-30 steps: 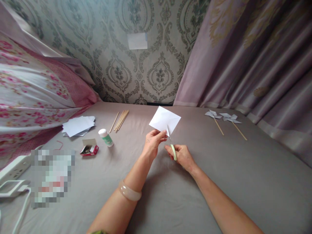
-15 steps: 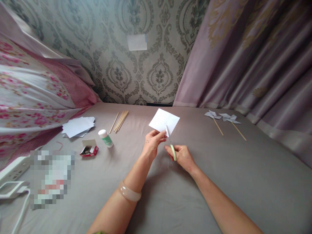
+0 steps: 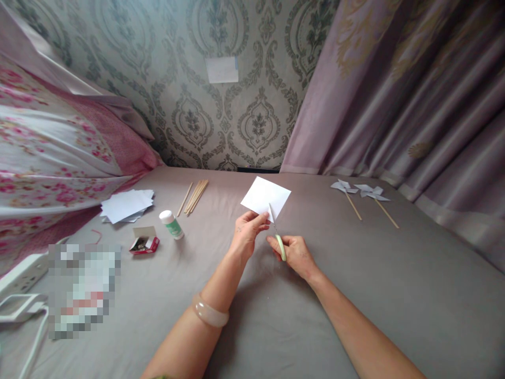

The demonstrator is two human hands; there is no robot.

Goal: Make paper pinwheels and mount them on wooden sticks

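Note:
A white sheet of paper is pinched at its near corner by my left hand, fingers closed, thumb on top. My right hand is closed round the light green handle of the scissors. The scissor blades reach up over the near part of the paper, close beside my left fingertips. How far the blades have cut is too small to tell. Two white paper pinwheels on sticks, one pinwheel and another pinwheel, lie to the right.
On the left are a stack of paper, several wooden sticks, a glue stick and a small red box of metal bits. A power strip and a blurred packet lie nearer. Curtains hang at right.

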